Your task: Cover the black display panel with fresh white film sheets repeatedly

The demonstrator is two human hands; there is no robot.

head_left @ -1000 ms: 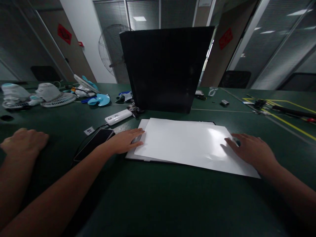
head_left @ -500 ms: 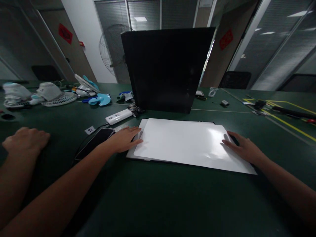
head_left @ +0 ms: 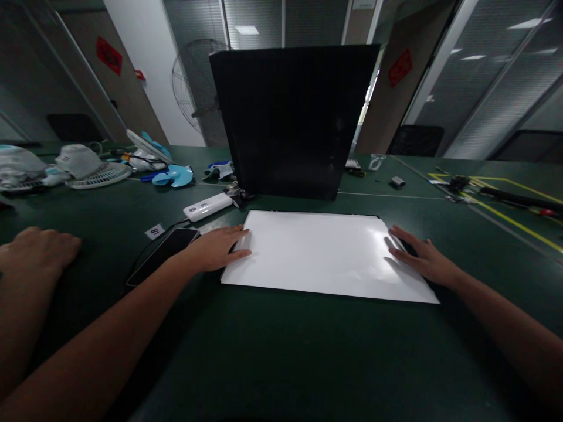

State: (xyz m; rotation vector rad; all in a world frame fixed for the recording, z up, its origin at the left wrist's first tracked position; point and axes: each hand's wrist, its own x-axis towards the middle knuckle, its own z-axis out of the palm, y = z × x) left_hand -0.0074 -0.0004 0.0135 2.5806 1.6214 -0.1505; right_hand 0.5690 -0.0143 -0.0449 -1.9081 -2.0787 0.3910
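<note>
A white sheet (head_left: 325, 255) with a glossy sheen lies flat on a thin dark-edged panel, which shows only as a narrow dark line along the far and front edges. At the sheet's left edge rests my left hand (head_left: 220, 247), fingers stretched out and thumb apart. My right hand (head_left: 424, 258) touches the right edge with its fingers extended and spread. Neither hand is closed round anything. Part of the sheet's right side lies in the shadow of my right fingers.
A large black panel (head_left: 294, 123) stands upright behind the sheet. Left of my hands are a phone (head_left: 162, 258), a white power bank (head_left: 208, 207), fan parts (head_left: 101, 174) and another person's closed hand (head_left: 41, 252). Dark tools (head_left: 519, 196) lie by yellow tape at right.
The white sheet has slid left and now lines up with the panel's left edge, covering the strip that showed before. My right hand has followed it slightly left.
</note>
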